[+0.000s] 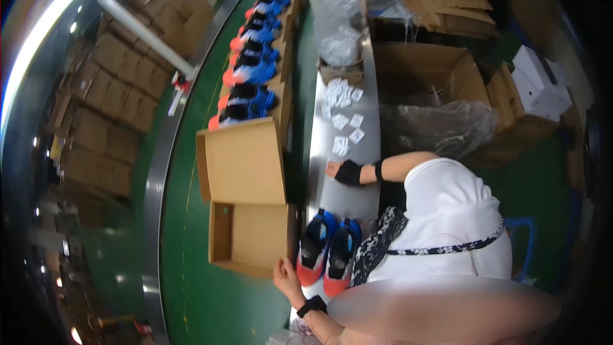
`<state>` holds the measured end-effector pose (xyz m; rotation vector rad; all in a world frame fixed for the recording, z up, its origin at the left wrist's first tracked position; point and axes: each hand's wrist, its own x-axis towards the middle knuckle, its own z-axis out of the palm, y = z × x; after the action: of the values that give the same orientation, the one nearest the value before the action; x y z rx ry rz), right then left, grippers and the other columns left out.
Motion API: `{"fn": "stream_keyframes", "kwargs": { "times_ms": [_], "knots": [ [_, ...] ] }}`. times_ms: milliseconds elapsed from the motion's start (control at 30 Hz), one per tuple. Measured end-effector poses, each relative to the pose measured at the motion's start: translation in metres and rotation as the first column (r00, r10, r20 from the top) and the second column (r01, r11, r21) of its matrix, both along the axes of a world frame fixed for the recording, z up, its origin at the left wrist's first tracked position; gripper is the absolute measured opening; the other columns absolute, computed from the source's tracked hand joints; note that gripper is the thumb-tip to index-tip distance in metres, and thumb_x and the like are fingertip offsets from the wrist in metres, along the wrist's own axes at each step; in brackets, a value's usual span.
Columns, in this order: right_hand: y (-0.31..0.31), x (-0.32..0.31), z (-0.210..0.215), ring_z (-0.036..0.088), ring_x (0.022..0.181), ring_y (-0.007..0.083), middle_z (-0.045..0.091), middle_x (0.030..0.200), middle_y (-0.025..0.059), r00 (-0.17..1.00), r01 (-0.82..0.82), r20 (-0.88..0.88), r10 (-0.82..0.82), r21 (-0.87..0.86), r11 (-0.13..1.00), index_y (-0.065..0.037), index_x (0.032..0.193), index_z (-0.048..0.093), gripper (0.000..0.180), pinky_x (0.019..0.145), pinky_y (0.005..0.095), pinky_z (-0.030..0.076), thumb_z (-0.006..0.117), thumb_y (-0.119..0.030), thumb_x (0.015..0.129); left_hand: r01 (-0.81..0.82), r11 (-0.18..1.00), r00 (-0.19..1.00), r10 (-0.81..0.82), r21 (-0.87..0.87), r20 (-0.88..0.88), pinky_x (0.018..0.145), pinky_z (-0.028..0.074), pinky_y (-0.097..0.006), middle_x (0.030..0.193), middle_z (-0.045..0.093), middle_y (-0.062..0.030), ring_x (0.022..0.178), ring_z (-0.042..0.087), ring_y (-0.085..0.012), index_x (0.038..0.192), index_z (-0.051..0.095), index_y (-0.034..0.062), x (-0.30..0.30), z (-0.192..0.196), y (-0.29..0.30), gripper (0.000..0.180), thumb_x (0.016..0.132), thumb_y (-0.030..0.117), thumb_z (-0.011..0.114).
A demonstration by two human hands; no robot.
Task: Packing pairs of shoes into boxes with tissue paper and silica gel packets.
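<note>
Cardboard shoebox (255, 236) lies open, I reckon to steady it, with my left hand (287, 278) on its near rim (grip unclear), red-and-blue shoes (329, 249) just right of it, right hand (348, 171) flat, relaxed on the worktop (345, 199) beyond.

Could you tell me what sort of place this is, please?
Most likely a shoe factory's packing line: a green conveyor belt carries open cardboard boxes and blue-and-red shoes, with stacked cartons along the side. The left hand rests by a box.
</note>
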<state>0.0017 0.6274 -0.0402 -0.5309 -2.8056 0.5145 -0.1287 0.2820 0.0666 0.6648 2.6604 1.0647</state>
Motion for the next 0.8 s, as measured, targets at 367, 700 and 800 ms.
{"fn": "stream_keyframes", "kwargs": {
  "times_ms": [367, 700, 800],
  "knots": [
    [-0.066, -0.109, 0.178, 0.059, 0.071, 0.014, 0.059, 0.081, 0.0089, 0.932, -0.348, -0.358, -0.057, -0.927, 0.142, 0.004, 0.097, 0.054, 0.024, 0.063, 0.0235, 0.049, 0.052, -0.013, 0.081, -0.665, 0.69, 0.74, 0.661, 0.287, 0.124, 0.065, 0.046, -0.027, 0.085, 0.06, -0.0068, 0.079, 0.057, -0.0152, 0.095, 0.056, 0.0004, 0.07, 0.069, -0.164, 0.027, 0.086, 0.025, 0.048],
    [-0.128, -0.16, 0.171, 0.06, 0.07, 0.0154, 0.061, 0.082, 0.0089, 0.919, -0.298, -0.25, 0.306, -0.947, 0.119, -0.002, 0.096, 0.057, 0.023, 0.057, 0.0261, 0.048, 0.053, -0.017, 0.079, -0.883, 0.424, 0.467, 0.839, -0.201, -0.28, 0.085, 0.038, -0.036, 0.113, 0.046, -0.0216, 0.103, 0.046, -0.0317, 0.109, 0.05, -0.0027, 0.158, 0.015, -0.344, 0.04, 0.082, 0.026, 0.051],
    [-0.148, -0.174, 0.18, 0.06, 0.069, 0.0185, 0.061, 0.079, 0.0097, 0.88, -0.273, 0.06, 0.47, -0.747, 0.607, -0.005, 0.088, 0.061, 0.022, 0.059, 0.0299, 0.047, 0.054, -0.022, 0.075, -0.783, 0.364, 0.519, 0.83, -0.504, -0.207, 0.094, 0.027, -0.047, 0.131, 0.027, -0.0232, 0.12, 0.027, -0.0375, 0.122, 0.041, 0.0035, 0.152, 0.027, -0.319, 0.062, 0.077, 0.045, 0.052]
  ]
}}
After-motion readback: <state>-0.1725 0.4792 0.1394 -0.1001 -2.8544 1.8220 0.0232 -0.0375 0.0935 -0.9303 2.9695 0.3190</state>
